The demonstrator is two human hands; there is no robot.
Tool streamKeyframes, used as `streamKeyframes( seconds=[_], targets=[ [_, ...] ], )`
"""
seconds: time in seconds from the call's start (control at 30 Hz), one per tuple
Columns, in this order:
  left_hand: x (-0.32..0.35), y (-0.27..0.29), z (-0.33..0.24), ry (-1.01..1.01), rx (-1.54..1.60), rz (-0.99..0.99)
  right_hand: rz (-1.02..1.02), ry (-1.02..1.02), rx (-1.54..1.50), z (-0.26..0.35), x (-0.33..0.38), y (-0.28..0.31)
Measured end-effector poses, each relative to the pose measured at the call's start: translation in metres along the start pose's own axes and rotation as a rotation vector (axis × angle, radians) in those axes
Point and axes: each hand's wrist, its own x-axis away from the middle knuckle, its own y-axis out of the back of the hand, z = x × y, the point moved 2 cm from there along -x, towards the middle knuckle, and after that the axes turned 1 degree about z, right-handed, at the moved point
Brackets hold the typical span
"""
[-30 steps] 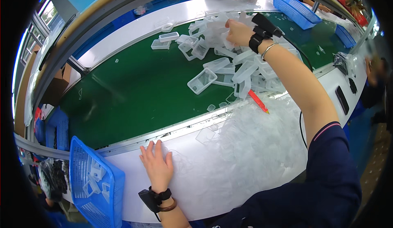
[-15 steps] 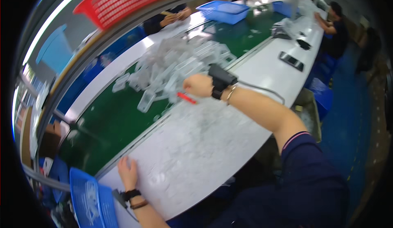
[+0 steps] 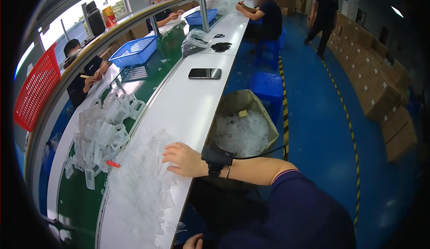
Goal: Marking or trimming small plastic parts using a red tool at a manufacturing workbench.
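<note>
My right hand (image 3: 183, 159) rests low over the white bench near its right edge, fingers spread and holding nothing. Beneath and beside it lies a thin layer of clear plastic scraps (image 3: 139, 195). Only a bit of my left hand (image 3: 193, 242) shows at the lower edge, by the bench's near end; its fingers are mostly cut off. A small red tool (image 3: 113, 164), its kind unclear, lies at the border of the green belt. Next to it is a heap of translucent plastic boxes (image 3: 101, 135).
An open bag of plastic scraps (image 3: 246, 130) stands right of the bench, with a blue stool (image 3: 266, 88) behind. Farther up lie a phone (image 3: 204, 73), black small parts (image 3: 221, 47) and scissors (image 3: 218, 35). Blue basket (image 3: 134, 52) is across the belt. Several people are around.
My view has swung to the right. The right hand has moved from beside the red tool to the scraps near the bench's right edge. The left hand has mostly dropped out of view.
</note>
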Motion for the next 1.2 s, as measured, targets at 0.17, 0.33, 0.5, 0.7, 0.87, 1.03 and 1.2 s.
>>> streamKeyframes(
  seconds=[0.17,0.33,0.5,0.7,0.87,1.03,1.2],
  targets=[
    [-0.073,-0.101,0.172,0.315,-0.082,-0.045,-0.029,-0.178,0.164,-0.059,0.009,-0.005],
    [-0.077,-0.198,0.271,0.371,-0.242,0.336,0.183,-0.237,0.319,-0.068,0.011,-0.020],
    [-0.054,-0.213,0.304,0.550,-0.081,0.343,0.339,-0.271,0.407,-0.057,0.001,-0.031],
    [-0.025,-0.134,0.312,0.717,0.052,0.241,0.413,-0.264,0.570,-0.032,-0.010,-0.018],
    [0.020,-0.027,0.288,0.781,0.026,0.099,0.593,-0.816,0.162,0.036,0.099,0.018],
    [0.058,0.089,0.258,0.762,-0.128,0.125,1.271,-1.261,-0.112,-0.008,0.271,-0.021],
    [0.042,0.140,0.235,0.725,-0.257,0.290,1.092,-1.703,0.091,0.015,0.320,-0.044]
  ],
)
